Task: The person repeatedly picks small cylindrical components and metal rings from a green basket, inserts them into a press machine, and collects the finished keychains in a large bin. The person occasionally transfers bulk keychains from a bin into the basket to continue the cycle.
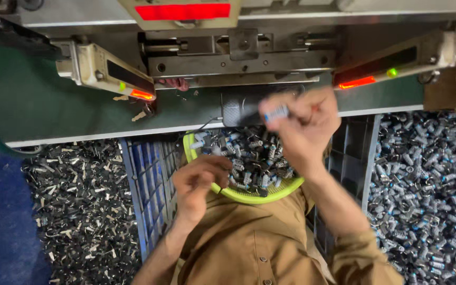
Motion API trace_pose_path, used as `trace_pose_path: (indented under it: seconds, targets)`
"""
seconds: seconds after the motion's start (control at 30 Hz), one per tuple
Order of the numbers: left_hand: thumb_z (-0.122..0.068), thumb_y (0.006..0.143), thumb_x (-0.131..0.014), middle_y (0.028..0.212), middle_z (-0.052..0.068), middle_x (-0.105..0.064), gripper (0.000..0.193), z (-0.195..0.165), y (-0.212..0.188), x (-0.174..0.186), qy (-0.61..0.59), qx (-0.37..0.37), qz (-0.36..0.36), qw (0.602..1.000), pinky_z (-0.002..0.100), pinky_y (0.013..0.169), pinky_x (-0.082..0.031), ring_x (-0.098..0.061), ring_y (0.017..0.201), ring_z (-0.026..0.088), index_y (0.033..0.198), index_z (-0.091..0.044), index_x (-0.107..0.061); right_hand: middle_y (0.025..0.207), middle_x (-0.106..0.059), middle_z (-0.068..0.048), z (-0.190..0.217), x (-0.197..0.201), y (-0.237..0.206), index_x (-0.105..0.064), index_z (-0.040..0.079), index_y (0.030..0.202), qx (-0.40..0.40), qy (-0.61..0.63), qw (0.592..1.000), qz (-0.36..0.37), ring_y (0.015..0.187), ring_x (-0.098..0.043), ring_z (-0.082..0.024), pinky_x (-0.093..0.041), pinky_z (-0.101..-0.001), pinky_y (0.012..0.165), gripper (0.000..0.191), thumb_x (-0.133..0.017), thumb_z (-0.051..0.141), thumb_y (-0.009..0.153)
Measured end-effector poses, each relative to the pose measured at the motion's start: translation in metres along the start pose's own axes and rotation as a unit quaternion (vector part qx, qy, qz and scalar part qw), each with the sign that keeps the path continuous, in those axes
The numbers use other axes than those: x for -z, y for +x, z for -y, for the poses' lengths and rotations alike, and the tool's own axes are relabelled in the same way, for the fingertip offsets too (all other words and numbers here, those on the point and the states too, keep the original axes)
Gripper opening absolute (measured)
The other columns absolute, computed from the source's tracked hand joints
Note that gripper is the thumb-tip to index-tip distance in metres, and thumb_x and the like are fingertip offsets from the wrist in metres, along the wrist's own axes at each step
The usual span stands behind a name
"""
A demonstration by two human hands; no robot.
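1. The view looks straight down at a person in a tan button-up shirt (249,248) seated at a machine, with both bare forearms reaching forward.
2. The right hand (304,124) is raised above the lap, blurred by motion. Its fingertips are pinched on a small cylindrical part (276,113), silver with a blue band, held just in front of the machine's dark metal jaw block (241,63).
3. The left hand (199,182) is lower, its fingers curled loosely together at the near-left rim of a yellow-green bowl (241,194). It touches the rim; whether it grips any part I cannot tell.
4. The bowl sits in the person's lap, between the two hands, and is heaped with many small silver cylindrical parts (252,155) like the one being held.
5. A green counter (27,100) runs across the top, carrying the machine. Two angled sensor bars, the left bar (106,71) and the right bar (397,63), glow with orange-red and green lights.
6. A blue plastic crate (151,184) stands to the left of the bowl.
7. On the far left lies a pile of dark metal scraps (80,206).
8. On the right, a large heap of silver-blue cylinders (428,195) fills the area beside the right arm.
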State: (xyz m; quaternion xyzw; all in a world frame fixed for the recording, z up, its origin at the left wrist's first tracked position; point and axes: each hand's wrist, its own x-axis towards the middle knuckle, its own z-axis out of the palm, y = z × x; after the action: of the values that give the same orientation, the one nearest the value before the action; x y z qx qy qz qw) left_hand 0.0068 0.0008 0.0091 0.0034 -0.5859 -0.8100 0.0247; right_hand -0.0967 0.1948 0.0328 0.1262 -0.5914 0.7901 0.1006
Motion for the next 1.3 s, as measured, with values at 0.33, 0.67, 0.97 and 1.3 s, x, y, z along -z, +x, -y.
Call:
trace_pose_path:
  seconds: [0.33, 0.67, 0.97, 1.3]
  targets:
    - [-0.021, 0.101, -0.063, 0.076, 0.008, -0.063, 0.033, 0.026, -0.014, 0.02, -0.018, -0.012, 0.015, 1.0, 0.025, 0.058, -0.044, -0.054, 0.064, 0.012, 0.079, 0.003, -0.061, 0.107, -0.073, -0.015, -0.013, -0.027, 0.105, -0.057, 0.0, 0.108, 0.192, -0.302, 0.923, 0.144, 0.098, -0.077, -0.025, -0.067, -0.0346, 0.083, 0.028, -0.053, -0.022, 0.092]
    - [-0.013, 0.1, -0.067, 0.081, 0.008, -0.064, 0.022, 0.007, 0.004, 0.01, -0.073, -0.042, 0.067, 0.994, 0.026, 0.067, -0.046, -0.057, 0.072, 0.013, 0.084, 0.001, -0.059, 0.118, -0.07, -0.015, 0.014, -0.017, -0.013, -0.064, 0.001, 0.114, 0.079, -0.255, 0.927, 0.265, 0.107, -0.07, -0.029, -0.055, -0.0431, 0.092, 0.033, -0.072, 0.019, 0.087]
    - [0.002, 0.082, -0.07, 0.086, 0.008, -0.066, 0.019, -0.01, 0.021, -0.011, 0.217, -0.035, 0.057, 0.974, 0.025, 0.069, -0.052, -0.068, 0.074, 0.016, 0.101, -0.001, -0.063, 0.109, -0.074, -0.01, -0.029, 0.006, -0.094, -0.071, 0.003, 0.106, -0.009, -0.25, 0.963, 0.101, 0.097, -0.073, -0.019, -0.059, -0.0281, 0.08, 0.033, -0.063, -0.018, 0.081]
    - [0.005, 0.065, -0.066, 0.086, 0.01, -0.061, 0.033, -0.008, 0.027, -0.009, 0.421, -0.381, 0.051, 0.822, 0.036, 0.062, -0.053, -0.061, 0.071, 0.028, 0.097, -0.001, -0.064, 0.103, -0.073, -0.015, -0.062, 0.012, -0.113, -0.054, 0.006, 0.109, -0.198, 0.096, 0.975, 0.016, 0.093, -0.071, -0.019, -0.059, -0.03, 0.078, 0.029, -0.077, 0.002, 0.091]
